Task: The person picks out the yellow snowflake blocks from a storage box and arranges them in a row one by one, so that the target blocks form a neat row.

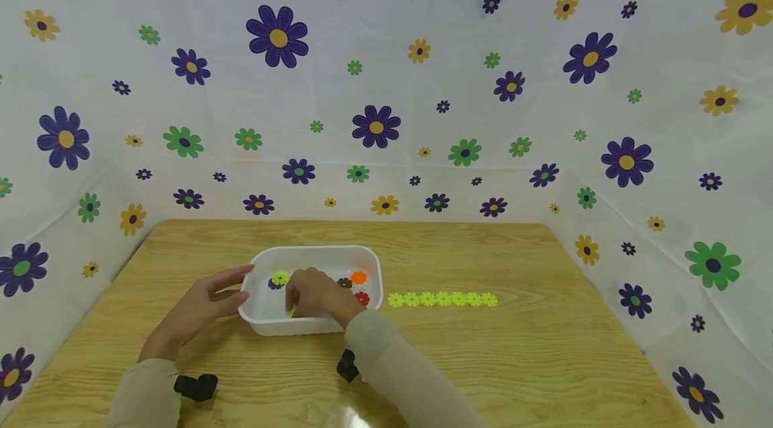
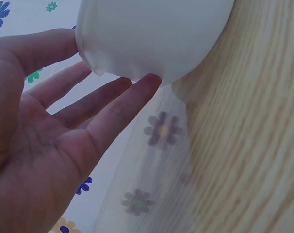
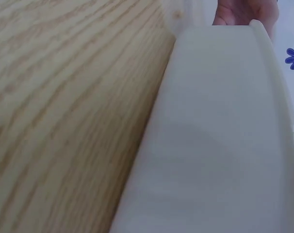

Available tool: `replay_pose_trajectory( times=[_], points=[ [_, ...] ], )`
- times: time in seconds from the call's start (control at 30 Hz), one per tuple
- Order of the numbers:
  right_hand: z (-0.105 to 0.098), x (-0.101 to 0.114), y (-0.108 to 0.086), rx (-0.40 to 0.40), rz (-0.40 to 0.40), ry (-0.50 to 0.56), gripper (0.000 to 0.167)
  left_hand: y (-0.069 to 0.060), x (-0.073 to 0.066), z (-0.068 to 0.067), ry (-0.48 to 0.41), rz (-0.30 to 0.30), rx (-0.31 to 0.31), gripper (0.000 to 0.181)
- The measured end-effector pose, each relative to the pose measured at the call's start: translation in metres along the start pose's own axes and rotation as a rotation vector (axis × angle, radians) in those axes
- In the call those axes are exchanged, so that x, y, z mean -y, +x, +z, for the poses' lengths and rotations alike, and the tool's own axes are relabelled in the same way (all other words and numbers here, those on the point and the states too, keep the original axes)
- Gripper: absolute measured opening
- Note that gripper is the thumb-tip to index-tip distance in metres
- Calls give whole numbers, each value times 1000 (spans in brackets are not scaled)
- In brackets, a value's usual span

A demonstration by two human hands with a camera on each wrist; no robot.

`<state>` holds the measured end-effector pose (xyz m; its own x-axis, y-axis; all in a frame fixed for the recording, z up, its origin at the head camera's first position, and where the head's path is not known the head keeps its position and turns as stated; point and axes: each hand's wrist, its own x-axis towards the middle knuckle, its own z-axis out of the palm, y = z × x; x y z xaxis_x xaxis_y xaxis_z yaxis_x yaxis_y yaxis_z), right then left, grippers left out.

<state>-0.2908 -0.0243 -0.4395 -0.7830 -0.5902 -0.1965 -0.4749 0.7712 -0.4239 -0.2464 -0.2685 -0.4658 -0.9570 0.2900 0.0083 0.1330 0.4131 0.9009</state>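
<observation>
A white plastic tray [image 1: 314, 252] with raised walls stands on the table, several flower-shaped discs inside it. My right hand [image 1: 314, 292] reaches down into it with curled fingers, and a sliver of a yellow-green flower disc [image 1: 292, 312] shows at the fingertips. Within the tray lie a yellow-green disc over a purple one [image 1: 275, 284], a brown disc [image 1: 344, 282], an orange disc [image 1: 359, 277] and a red disc [image 1: 362, 298]. My left hand [image 2: 55, 131] touches the tray's left end with fairly straight, spread fingers. In the right wrist view the tray wall hides the right fingers.
To the tray's right, a row of several yellow-green flower discs [image 1: 443, 298] lies on the wooden table [image 1: 483, 367], edges meeting or overlapping. A white flower-print sheet [image 1: 338, 99] surrounds the table at the back and sides. Both wrists wear black cameras.
</observation>
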Motion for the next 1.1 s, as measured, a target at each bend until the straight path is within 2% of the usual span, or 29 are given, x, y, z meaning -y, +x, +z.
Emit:
replay_pose_trajectory(
  times=[0.13,0.37,0.47,0.73,1.1],
  points=[
    [-7,-5,-2,-6,-34,60,10,0,0,0,1,-11,0,62],
    [-25,-17,-18,-14,-63,306,6,0,0,1,9,-29,-1,63],
    [-34,-27,-27,-43,-66,363,5,1,0,1,13,-32,-2,63],
    [-55,-54,-53,-125,-32,444,6,1,0,0,13,-31,-4,64],
    [-75,-94,-96,-245,80,514,13,1,1,1,10,-14,4,64]
  ],
)
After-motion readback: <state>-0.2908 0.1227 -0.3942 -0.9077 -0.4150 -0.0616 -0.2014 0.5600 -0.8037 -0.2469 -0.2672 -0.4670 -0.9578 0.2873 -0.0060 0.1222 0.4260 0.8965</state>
